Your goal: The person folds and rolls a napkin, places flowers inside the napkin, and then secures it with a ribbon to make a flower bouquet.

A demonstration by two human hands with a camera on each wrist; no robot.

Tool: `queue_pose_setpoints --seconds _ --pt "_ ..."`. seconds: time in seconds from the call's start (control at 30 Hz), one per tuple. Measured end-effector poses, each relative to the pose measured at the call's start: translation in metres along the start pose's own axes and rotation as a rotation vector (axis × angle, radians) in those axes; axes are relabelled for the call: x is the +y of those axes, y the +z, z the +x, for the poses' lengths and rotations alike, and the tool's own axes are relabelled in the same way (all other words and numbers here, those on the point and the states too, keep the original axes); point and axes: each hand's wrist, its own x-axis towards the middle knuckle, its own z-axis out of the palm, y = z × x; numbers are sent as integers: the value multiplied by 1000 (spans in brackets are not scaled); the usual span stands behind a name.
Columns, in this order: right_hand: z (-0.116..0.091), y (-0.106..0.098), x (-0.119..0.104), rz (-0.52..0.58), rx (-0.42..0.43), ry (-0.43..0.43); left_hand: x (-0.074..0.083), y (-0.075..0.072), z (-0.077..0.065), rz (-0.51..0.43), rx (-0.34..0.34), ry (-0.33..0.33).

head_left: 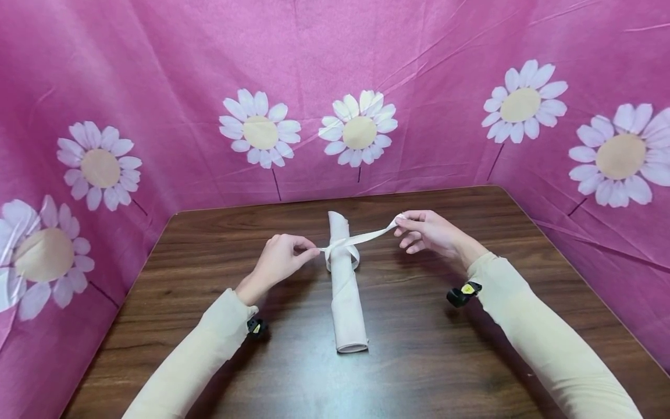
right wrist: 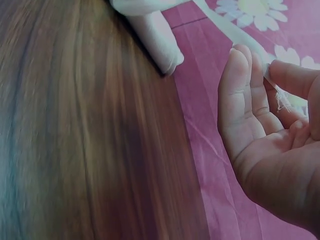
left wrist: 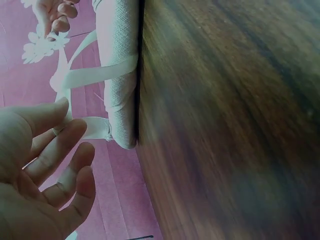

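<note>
A rolled white cloth lies lengthwise on the table, its open rolled end toward me. Round its upper half passes a white ribbon, crossed over itself on top, with a loose loop hanging at the roll's right side. On the left, my left hand pinches one short stretch of ribbon between thumb and index finger, close beside the roll. My right hand pinches the other, longer end, drawn out up and to the right. Frayed threads of that end show by the thumb in the right wrist view.
The dark wooden table reaches back to a pink cloth backdrop printed with white daisies, which also hangs along both sides. Black straps with small devices sit at the left wrist and right wrist.
</note>
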Motion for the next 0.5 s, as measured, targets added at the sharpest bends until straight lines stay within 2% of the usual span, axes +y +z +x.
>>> queue_pose_setpoints --seconds 0.33,0.5 --pt "-11 -24 17 -4 31 40 -12 -5 -13 52 -35 0" --pt "-17 -36 26 -12 44 61 -18 -6 -18 29 -34 -17"
